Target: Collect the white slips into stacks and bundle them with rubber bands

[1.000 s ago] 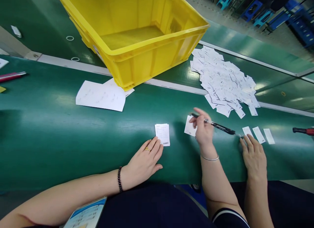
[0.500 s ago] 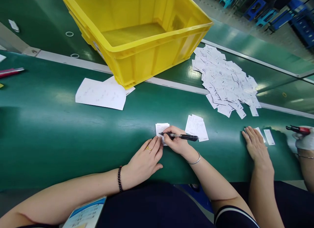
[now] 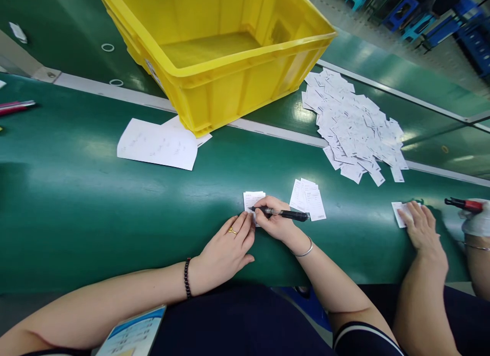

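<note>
Head view: right hand [image 3: 276, 222] closed around black pen [image 3: 286, 213], tip down on the small slip stack [image 3: 252, 198]. That stack lies on the green belt [image 3: 76, 203], just at 12 o'clock of the left hand [image 3: 225, 248]. Left hand flat, fingers loosely apart, fingertips pinning the stack's near edge. Second slip stack [image 3: 308, 198] sits near, at 2 o'clock of the pen hand. Risk: only one edge is pinned, so pen drag could skew the top slip. Co-worker's hand [image 3: 421, 227] at 3 o'clock, well apart.

Glossy green belt [image 3: 95, 203], plastic-looking yellow crate [image 3: 237, 90], matt paper slips [image 3: 356, 126].
</note>
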`<state>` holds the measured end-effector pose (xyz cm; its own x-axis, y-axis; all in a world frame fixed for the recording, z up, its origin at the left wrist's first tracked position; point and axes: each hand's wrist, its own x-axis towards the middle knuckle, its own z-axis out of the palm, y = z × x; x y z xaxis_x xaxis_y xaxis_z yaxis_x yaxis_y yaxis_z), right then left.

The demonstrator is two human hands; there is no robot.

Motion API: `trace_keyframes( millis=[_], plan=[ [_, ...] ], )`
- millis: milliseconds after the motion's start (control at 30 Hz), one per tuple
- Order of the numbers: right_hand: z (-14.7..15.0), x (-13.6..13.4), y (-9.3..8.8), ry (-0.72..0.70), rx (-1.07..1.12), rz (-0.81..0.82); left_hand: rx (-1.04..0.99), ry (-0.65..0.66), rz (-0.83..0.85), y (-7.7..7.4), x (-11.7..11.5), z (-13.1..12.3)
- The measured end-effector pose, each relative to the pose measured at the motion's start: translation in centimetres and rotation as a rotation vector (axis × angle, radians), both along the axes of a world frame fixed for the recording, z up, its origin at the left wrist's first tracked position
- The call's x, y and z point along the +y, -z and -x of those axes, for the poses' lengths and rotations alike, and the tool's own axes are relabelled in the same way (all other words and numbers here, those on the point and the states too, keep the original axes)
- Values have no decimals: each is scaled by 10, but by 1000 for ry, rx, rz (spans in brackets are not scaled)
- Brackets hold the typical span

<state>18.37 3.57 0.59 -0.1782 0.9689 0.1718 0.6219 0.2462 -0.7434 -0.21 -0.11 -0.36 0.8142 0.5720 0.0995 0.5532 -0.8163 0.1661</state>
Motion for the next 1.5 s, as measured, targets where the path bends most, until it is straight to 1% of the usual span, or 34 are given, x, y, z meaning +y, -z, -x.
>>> trace_keyframes(
  millis=[300, 467, 567, 633, 667, 733, 867, 933, 1067, 1133, 1267, 1333, 1400, 1500],
  plan=[
    [-1, 1, 2, -12, 13, -51, 4, 0, 3, -1, 0, 0],
    [-1, 0, 5, -6, 12, -46, -7, 0, -2, 1, 0, 0],
    [-5, -1, 10, 12, 85, -16, -7, -4, 15, 1, 0, 0],
    [-10, 1, 13, 70, 159, -2, -6, -3, 14, 0, 0, 0],
    [-12, 2, 14, 103, 169, -10, -4, -1, 11, 0, 1, 0],
    [-16, 6, 16, 141, 115, -48, -3, 3, 3, -1, 1, 0],
    [-19, 12, 17, 94, -19, -95, -10, -1, -2, -3, 1, 0],
    [-18, 13, 15, 87, -31, -118, -16, 0, -6, -3, 1, 1],
    [-17, 12, 13, 81, -11, -232, -16, 1, 6, -3, 1, 1],
    [-14, 10, 14, 94, 37, -225, -15, 0, 22, -2, 0, 0],
    [-9, 8, 16, 182, 274, -34, -18, -7, 27, 0, 1, 1],
    [-15, 11, 11, 241, 356, -7, -17, -1, 17, 0, 2, 1],
    [-32, 15, 0, 331, 354, -56, -13, 8, 5, 0, 3, 2],
    [-78, 18, -17, 489, 265, -133, -10, 15, -4, -1, 4, 2]
  ],
)
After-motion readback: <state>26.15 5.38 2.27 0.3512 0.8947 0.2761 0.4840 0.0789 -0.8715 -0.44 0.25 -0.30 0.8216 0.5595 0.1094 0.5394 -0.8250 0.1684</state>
